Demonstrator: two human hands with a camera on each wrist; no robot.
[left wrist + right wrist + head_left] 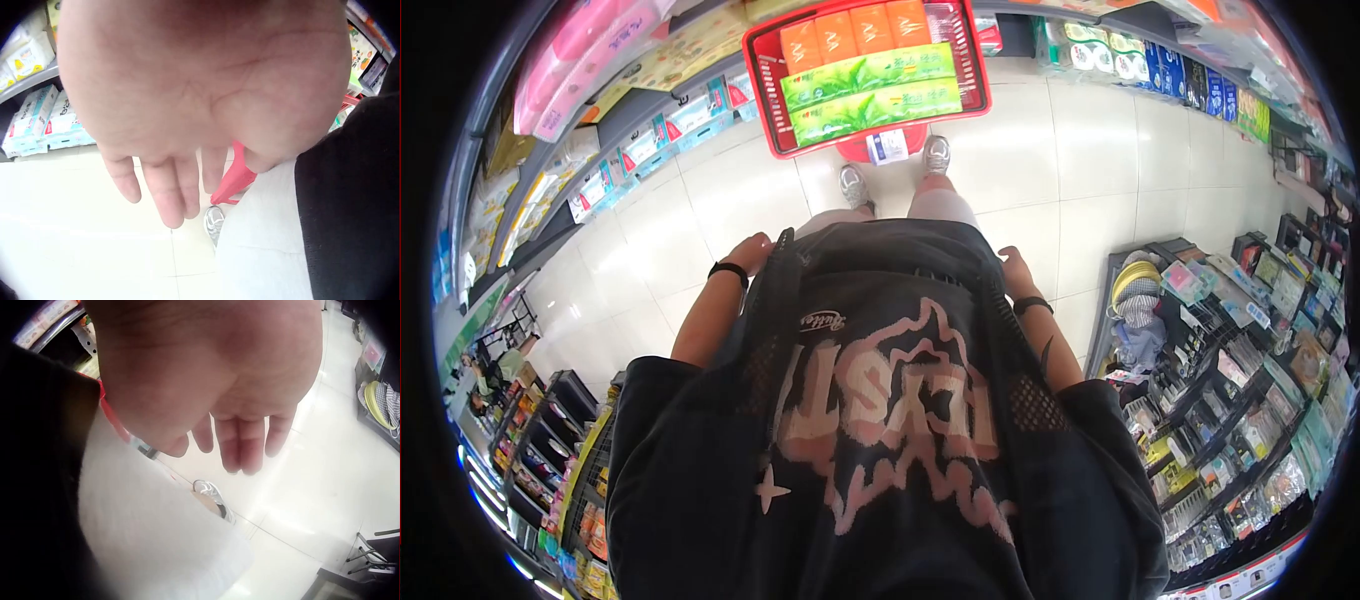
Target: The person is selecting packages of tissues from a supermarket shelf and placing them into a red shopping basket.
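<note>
Both hands hang down at the person's sides with nothing in them. In the head view the left hand [750, 252] is beside the left hip, close to the dark vest's edge; its palm and loose fingers [164, 194] fill the upper left wrist view. The right hand [1016, 270] hangs by the other hip, its relaxed fingers [240, 444] pointing down in the right wrist view. Ahead of the feet stands a red shopping basket [772, 118]. Inside it are several orange tissue packs [835, 38] and two long green packs [875, 108].
Shelves with tissue packs [640, 150] run along the left, and more packaged goods [1090, 48] line the far right. A dark display rack [1200, 400] with hanging goods stands at the right. Pale floor tiles [1090, 190] lie between them, under grey shoes [854, 185].
</note>
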